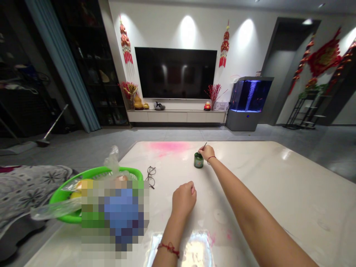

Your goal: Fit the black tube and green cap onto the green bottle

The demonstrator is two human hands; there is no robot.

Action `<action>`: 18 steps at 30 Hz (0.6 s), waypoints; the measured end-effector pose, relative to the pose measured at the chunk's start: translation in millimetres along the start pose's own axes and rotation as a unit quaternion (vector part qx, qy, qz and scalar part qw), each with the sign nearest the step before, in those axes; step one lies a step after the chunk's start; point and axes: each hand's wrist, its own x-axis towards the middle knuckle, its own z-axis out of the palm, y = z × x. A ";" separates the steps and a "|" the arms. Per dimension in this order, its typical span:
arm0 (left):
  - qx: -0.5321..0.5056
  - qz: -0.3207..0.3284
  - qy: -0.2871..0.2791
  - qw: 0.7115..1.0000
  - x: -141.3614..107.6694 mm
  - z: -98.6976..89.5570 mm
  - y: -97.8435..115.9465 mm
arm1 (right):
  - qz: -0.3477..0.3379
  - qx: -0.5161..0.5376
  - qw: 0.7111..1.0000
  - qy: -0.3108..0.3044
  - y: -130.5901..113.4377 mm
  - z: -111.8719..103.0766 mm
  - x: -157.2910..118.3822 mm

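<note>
My right hand (207,152) pinches a thin dark stick (205,145) that looks like a brush handle. Its lower end is hidden by my fingers and the jar. Just below those fingers stands a small green glass jar (198,160), upright on the pale table (250,167). My left hand (184,199) is closed in a fist on or just over the tabletop, nearer to me, and nothing sticks out of it. Under my left forearm lies a shiny, light-coloured sheet or panel (196,252), partly covered by the arm.
Eyeglasses (150,177) lie left of the jar. A green basket (96,171) with fruit and plastic bags stands at the left edge, partly behind a pixelated patch. Pink smudges (169,146) mark the table's far side. Beyond are a television (175,73) and a fish tank (248,96).
</note>
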 end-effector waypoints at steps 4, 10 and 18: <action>-0.003 -0.006 0.004 1.000 -1.0 -2.4 -0.1 | -0.018 0.008 1.000 -0.018 0.9 -7.4 2.2; -0.008 -0.006 -0.005 1.000 -1.4 -2.7 0.5 | -0.033 0.048 0.998 -0.019 -7.0 -32.4 13.2; -0.012 0.000 0.013 1.000 -2.3 -2.0 2.7 | -0.025 0.176 0.983 -0.055 -1.1 -102.1 25.3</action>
